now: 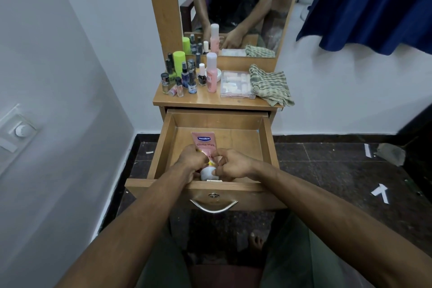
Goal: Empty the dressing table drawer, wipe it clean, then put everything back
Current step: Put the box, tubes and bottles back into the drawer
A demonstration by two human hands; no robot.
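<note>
Both hands, left and right, clamp the pink tube in the drawer; it seems the emptying or refilling step, next place it

Wooden drawer pulled open; pink Vaseline tube inside at front left, cap toward front.
</note>
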